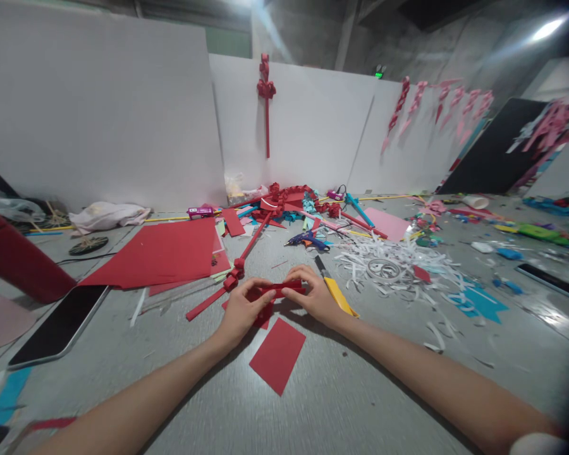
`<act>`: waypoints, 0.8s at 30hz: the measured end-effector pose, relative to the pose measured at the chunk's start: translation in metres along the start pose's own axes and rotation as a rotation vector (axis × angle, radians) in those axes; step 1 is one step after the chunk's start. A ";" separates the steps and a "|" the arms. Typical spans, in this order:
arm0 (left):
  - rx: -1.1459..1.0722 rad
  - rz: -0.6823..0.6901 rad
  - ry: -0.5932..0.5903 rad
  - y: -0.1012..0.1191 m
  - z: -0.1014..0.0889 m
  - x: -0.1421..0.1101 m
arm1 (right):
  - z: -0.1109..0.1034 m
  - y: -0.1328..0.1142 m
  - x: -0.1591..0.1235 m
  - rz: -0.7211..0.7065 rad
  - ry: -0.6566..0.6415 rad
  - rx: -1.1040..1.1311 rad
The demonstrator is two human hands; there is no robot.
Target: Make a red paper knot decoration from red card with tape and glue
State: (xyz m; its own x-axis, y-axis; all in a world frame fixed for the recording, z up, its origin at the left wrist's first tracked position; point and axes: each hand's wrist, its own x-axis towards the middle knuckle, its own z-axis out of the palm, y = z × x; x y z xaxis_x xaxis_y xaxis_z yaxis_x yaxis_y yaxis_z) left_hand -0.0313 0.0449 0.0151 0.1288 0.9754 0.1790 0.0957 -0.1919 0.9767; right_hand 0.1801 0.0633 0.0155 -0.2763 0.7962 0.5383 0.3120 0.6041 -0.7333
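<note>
Between them, my left hand [244,304] and my right hand [312,294] pinch a small folded piece of red paper [281,290], thumbs on its near side and fingers behind. Just in front of me a red paper rectangle [278,357] lies flat on the table. Another bit of red paper [264,316] shows partly under my left hand. Beyond that hand lies a red paper strip with knots [236,273]. A yellow utility knife [337,296], its blade out, rests against the far side of my right hand.
A large red sheet [156,253] and a phone [59,325] lie on the left. Further back are a blue glue gun [309,239] and piled red paper pieces [279,201]. White paper shreds [403,253] surround a tape roll [386,270] on the right. White panels [303,126] stand behind.
</note>
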 end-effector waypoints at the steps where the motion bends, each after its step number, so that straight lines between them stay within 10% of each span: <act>1: 0.002 0.000 -0.001 0.000 0.000 0.000 | 0.000 0.000 0.000 0.002 0.000 -0.003; 24: 0.058 0.032 0.006 -0.003 0.001 0.001 | 0.001 0.000 -0.001 -0.006 -0.015 0.006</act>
State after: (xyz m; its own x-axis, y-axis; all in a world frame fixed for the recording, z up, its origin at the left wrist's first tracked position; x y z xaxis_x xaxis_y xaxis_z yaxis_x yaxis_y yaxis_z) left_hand -0.0310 0.0459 0.0124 0.1265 0.9693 0.2110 0.1483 -0.2288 0.9621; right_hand 0.1798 0.0627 0.0143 -0.2916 0.7921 0.5363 0.3053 0.6084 -0.7326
